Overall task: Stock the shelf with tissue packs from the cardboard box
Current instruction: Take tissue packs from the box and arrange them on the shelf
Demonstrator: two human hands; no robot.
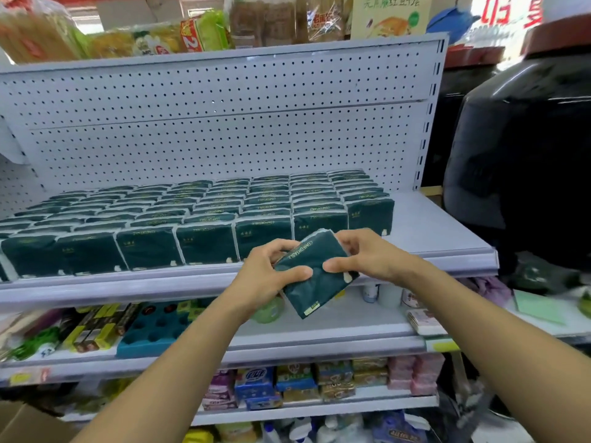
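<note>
A dark green tissue pack [315,282] with gold lettering is tilted in the air just in front of the white shelf's front edge [447,255]. My left hand [271,271] grips its left side, thumb on the front face. My right hand [367,255] grips its upper right side, thumb on the front as well. Several rows of the same green packs [204,212] stand upright on the shelf, filling it from the left to about three quarters across. A bare strip of shelf [428,225] lies to the right of them. A corner of the cardboard box [22,423] shows at the bottom left.
White pegboard [224,129] backs the shelf. Lower shelves hold a teal tray [153,327], small boxes, soap packs [319,382] and bottles. A large dark jar [524,155] stands to the right. Packaged goods sit on top of the unit.
</note>
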